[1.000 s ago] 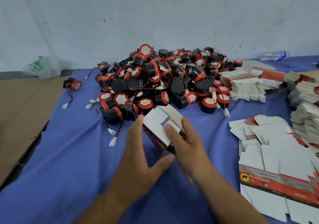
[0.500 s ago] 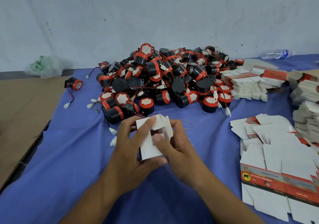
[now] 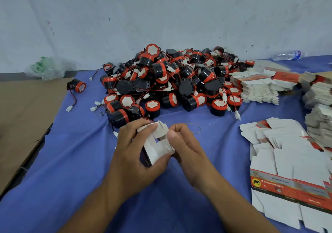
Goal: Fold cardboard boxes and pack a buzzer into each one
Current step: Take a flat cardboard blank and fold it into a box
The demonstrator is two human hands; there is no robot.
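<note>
Cardboard box [image 3: 154, 148], now raised and turned white-side-up: left hand [image 3: 133, 161] grips it, fingers curled; right hand [image 3: 190, 153] pinches flap. Flat cartons [image 3: 294, 184]: elephant emblem, lettering blurred.

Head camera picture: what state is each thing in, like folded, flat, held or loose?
box: half folded, flaps open, held in both hands.
left hand: grips the box.
right hand: pinches a box flap.
buzzer pile: loose heap, unpacked.
lone buzzer: on its side, apart from the heap.
flat blanks: unfolded, fanned out.
water bottle: lying on its side.
</note>
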